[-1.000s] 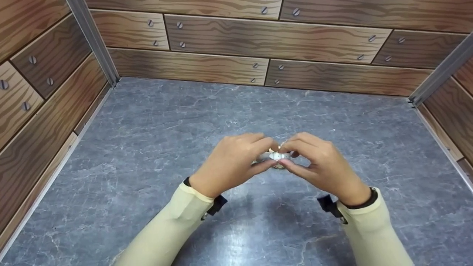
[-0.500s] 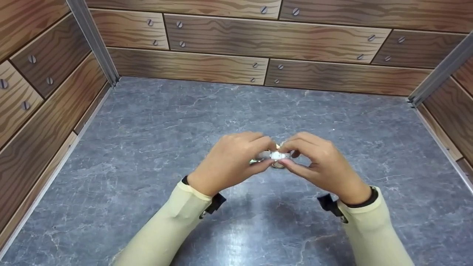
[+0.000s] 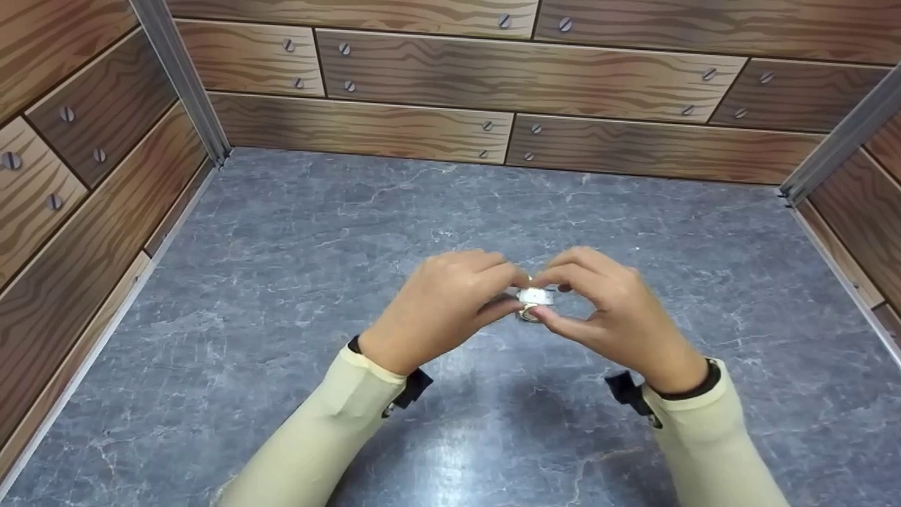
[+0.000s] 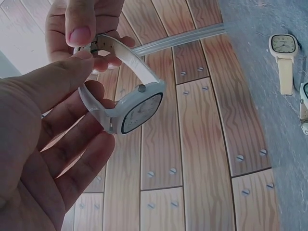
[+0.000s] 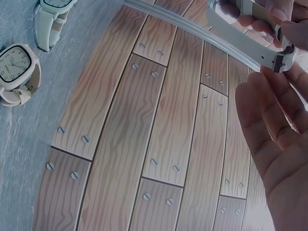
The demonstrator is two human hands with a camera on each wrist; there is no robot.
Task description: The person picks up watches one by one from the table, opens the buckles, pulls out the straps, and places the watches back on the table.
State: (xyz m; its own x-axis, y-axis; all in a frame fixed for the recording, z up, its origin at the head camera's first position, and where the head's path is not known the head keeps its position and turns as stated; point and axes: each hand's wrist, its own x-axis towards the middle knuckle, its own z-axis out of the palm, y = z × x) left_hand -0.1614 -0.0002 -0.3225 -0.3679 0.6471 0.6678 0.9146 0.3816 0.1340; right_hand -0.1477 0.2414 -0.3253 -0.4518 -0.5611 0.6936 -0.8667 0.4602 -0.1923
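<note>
Both hands hold one white wristwatch [image 4: 142, 111] up in front of the wearer, its strap bent into a loop and its square dial facing outward in the left wrist view. My left hand [image 3: 450, 310] pinches the strap near the buckle between thumb and fingers. From the other side, my right hand [image 3: 605, 303] pinches the strap with thumb and fingertips. The metal buckle [image 5: 278, 62] shows at the right hand's fingers in the right wrist view. In the head view the fingers hide most of the watch, and a white piece of strap [image 3: 536, 296] shows between them.
A cream square watch [image 5: 17, 67] and a pale green one [image 5: 45, 24] lie on the grey marbled table [image 3: 317, 232]. The left wrist view also has a cream watch [image 4: 284, 44] on it. Wood-patterned walls [image 3: 415, 70] enclose the table.
The white strap between the fingertips has shifted slightly to the right. The pale strip formerly visible between the left thumb and fingers no longer shows. Both arms stay nearly in place.
</note>
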